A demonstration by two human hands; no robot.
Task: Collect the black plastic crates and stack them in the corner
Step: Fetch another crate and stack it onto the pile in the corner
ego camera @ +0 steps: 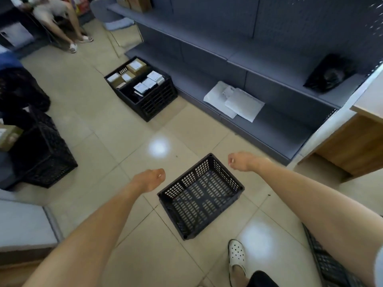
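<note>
An empty black perforated crate (200, 195) stands on the tiled floor right in front of me. My left hand (150, 180) hovers just left of its far corner, fingers curled, holding nothing. My right hand (241, 161) hangs above its right far corner, also curled and empty. A second black crate (154, 100) filled with small boxes sits farther off by the shelf base. A taller black crate (44, 154) stands at the left. Part of another black crate (329, 264) shows at the bottom right edge.
Grey shelving (269, 65) runs along the right, with white bags (234, 101) and a black bag (329, 73) on it. A wooden desk (356, 146) stands at far right. A seated person's legs (68, 27) are at top left. My white shoe (236, 255) is near the empty crate.
</note>
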